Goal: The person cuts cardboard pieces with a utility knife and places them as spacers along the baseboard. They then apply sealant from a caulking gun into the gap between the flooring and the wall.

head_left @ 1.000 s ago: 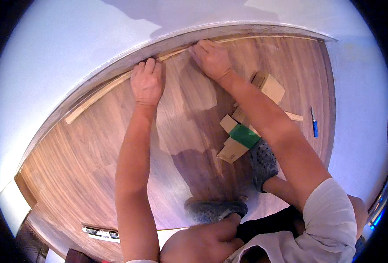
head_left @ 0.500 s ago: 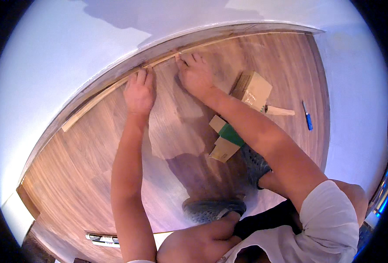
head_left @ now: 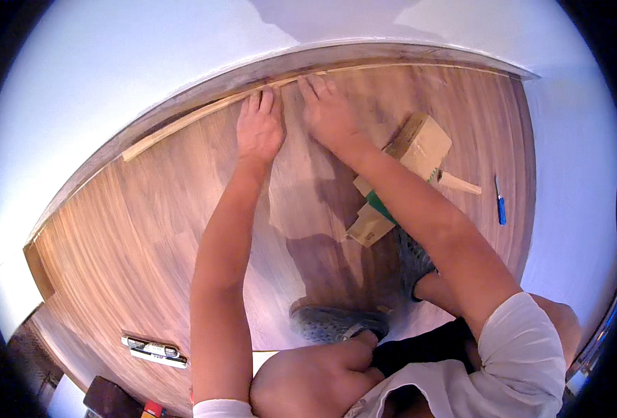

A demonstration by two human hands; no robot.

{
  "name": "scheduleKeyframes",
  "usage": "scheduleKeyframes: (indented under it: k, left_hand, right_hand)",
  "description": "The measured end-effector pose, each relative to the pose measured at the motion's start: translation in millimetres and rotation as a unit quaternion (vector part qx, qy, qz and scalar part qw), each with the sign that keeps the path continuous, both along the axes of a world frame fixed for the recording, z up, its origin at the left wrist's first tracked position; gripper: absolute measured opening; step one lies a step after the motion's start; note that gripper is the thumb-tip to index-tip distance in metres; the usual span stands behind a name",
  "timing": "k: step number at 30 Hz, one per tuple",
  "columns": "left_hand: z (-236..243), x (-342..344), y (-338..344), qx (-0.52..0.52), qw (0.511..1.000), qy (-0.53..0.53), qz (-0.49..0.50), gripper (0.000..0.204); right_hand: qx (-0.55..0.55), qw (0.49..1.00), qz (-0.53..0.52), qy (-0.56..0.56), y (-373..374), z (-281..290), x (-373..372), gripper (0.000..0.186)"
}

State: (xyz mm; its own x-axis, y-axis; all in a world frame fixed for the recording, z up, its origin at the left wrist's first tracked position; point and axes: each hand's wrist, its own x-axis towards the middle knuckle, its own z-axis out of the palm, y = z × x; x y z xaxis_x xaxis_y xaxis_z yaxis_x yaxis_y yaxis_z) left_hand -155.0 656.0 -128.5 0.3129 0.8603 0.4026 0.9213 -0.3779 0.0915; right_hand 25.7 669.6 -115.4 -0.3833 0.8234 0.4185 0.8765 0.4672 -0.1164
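A long, pale wooden strip [head_left: 176,127] lies along the foot of the wall, beside a greyish skirting band [head_left: 204,87]. My left hand [head_left: 259,124] has its fingers bent down on the strip, their tips pressed at its edge. Just to the right, my right hand [head_left: 329,115] also has curled fingers at the strip, the thumb side partly hidden. Cardboard pieces [head_left: 425,143] with a green part [head_left: 380,207] lie under and beside my right forearm, near a small pale wedge-shaped piece [head_left: 461,182].
A blue-handled knife [head_left: 500,209] lies by the right wall [head_left: 566,153]. Black and white slim items [head_left: 153,352] sit at lower left, near dark objects [head_left: 110,397]. My feet in grey perforated clogs [head_left: 333,324] rest on the wood-look floor [head_left: 141,251].
My right hand has moved left along the strip, closer to my left hand, which stays at the strip. The view has shifted slightly.
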Motion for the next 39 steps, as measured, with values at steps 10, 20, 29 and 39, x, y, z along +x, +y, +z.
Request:
scheduleKeyframes:
  k: [10,20,29,39]
  left_hand:
    - [-7.2,19.2,-15.2,-0.071,0.994,-0.057,0.066,0.049]
    - [-9.1,14.4,-4.9,-0.093,0.993,-0.015,0.07,0.051]
    - [-5.7,2.8,-15.3,-0.086,0.995,-0.02,0.04,0.053]
    - [-13.9,6.7,-26.1,-0.114,0.991,-0.025,0.071,0.062]
  right_hand:
    - [-0.085,0.996,-0.002,-0.024,-3.8,-14.9,-6.9,0.053]
    - [-0.113,0.993,-0.024,-0.027,1.8,-0.6,-20.0,0.054]
    - [-0.109,0.992,0.013,-0.055,-7.5,-15.5,-7.0,0.06]
    - [-0.141,0.983,0.053,-0.103,0.5,-24.1,8.4,0.065]
